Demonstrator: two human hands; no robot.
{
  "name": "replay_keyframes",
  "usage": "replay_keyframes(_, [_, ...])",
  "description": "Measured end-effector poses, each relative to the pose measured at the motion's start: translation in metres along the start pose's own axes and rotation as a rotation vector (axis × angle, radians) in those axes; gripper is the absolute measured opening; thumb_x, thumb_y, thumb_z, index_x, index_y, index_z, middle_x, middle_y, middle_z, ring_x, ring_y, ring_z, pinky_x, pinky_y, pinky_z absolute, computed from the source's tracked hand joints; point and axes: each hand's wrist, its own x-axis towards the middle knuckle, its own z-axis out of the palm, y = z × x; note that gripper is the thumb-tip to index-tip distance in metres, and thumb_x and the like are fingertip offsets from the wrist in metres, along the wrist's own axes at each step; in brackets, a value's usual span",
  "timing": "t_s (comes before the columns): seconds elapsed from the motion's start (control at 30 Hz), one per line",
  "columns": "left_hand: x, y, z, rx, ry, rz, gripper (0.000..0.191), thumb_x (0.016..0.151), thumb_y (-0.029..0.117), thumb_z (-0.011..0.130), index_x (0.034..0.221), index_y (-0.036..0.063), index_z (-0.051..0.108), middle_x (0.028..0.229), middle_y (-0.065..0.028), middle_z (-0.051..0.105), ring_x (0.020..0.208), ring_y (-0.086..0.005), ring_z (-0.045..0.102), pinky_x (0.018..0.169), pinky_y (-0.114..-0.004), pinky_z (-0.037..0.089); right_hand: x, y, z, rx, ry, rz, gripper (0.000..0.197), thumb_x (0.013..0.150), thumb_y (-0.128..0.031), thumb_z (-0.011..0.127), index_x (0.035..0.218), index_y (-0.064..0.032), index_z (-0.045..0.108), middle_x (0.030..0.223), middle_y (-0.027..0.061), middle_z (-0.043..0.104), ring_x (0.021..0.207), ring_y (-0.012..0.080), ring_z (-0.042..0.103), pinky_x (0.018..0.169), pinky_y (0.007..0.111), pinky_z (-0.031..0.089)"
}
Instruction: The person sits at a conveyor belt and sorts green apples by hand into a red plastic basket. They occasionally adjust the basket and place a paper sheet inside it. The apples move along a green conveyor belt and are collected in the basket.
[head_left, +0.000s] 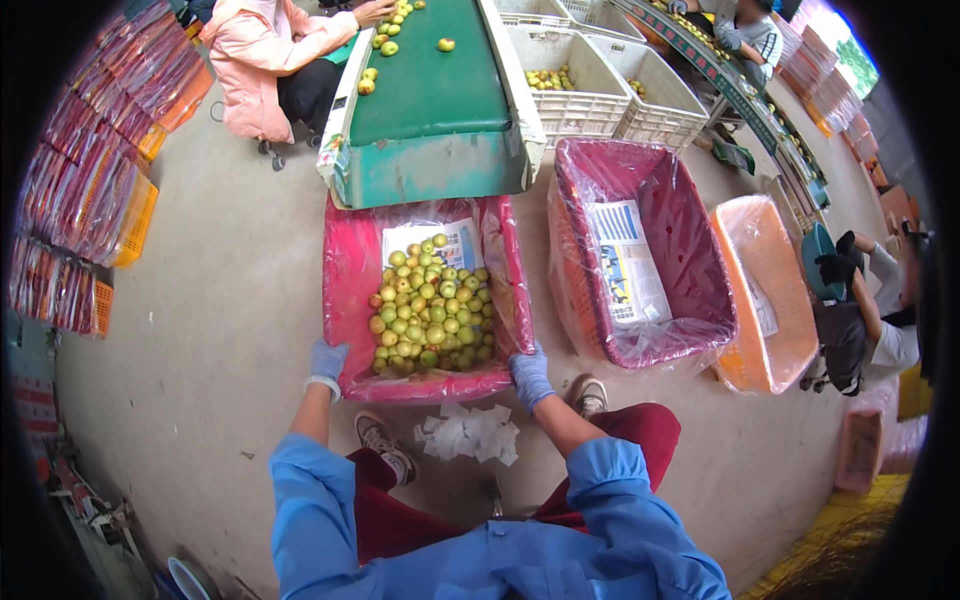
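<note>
A crate lined with pink padding and clear plastic film (349, 292) stands below the end of a green conveyor belt (431, 90). Many small green and reddish fruits, which look like jujubes (435, 307), fill its near part, and a sheet of newspaper (465, 238) shows behind them. My left hand (327, 366), in a bluish glove, grips the near left corner of the crate. At the near right corner my right hand (532, 375), gloved alike, holds the rim. The fingers are partly hidden. A few fruits (388, 49) lie along the belt's left side.
Right of my crate stand a second lined crate (645, 352) with newspaper and an orange crate (795, 330). White crates (574, 105) sit beside the belt. Paper scraps (469, 433) lie between my feet. A person in pink (255, 67) sits left of the belt; another sits at right (892, 315).
</note>
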Motion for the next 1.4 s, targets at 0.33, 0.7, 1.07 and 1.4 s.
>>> replay_keyframes(0.33, [-0.007,-0.001,0.014,-0.015,-0.008,0.042,0.030,0.074,0.012,0.066,0.101,-0.0013,0.062,0.088,-0.0103,0.066,0.077,-0.0188,0.061,0.072,-0.032,0.048,-0.010,0.016,-0.029,-0.036,-0.103,-0.010,0.046,0.067,0.007,0.055,0.111,-0.0057,0.049,0.086,0.0072,0.057,0.070,0.0178,0.055,0.061,0.030,0.047])
replay_keyframes(0.7, [-0.003,-0.012,0.016,0.307,0.187,0.060,0.038,0.073,0.017,0.068,0.103,-0.0044,0.059,0.094,-0.0187,0.065,0.085,-0.0320,0.063,0.079,-0.037,0.047,0.086,-0.126,-0.112,-0.909,0.383,-0.795,0.071,0.077,-0.042,0.062,0.132,-0.0055,0.035,0.116,0.0274,0.052,0.110,0.0393,0.050,0.093,0.042,0.040])
replay_keyframes(1.07, [-0.019,0.012,0.024,0.383,0.199,0.108,0.033,0.077,0.019,0.065,0.101,-0.0032,0.059,0.094,-0.0213,0.064,0.087,-0.0353,0.061,0.078,-0.038,0.047,0.118,-0.106,-0.080,-0.871,-0.030,-0.601,0.057,0.073,-0.012,0.055,0.126,-0.0020,0.036,0.099,0.0305,0.057,0.094,0.0439,0.056,0.082,0.047,0.044])
replay_keyframes(1.4, [-0.008,-0.009,0.018,0.101,0.041,0.143,0.037,0.079,0.011,0.062,0.110,-0.0072,0.054,0.103,-0.0182,0.062,0.094,-0.0311,0.059,0.084,-0.036,0.044,0.087,-0.095,-0.043,-0.765,-0.118,-0.644,0.047,0.078,-0.022,0.052,0.119,-0.0010,0.043,0.097,0.0319,0.057,0.090,0.0448,0.056,0.082,0.047,0.044])
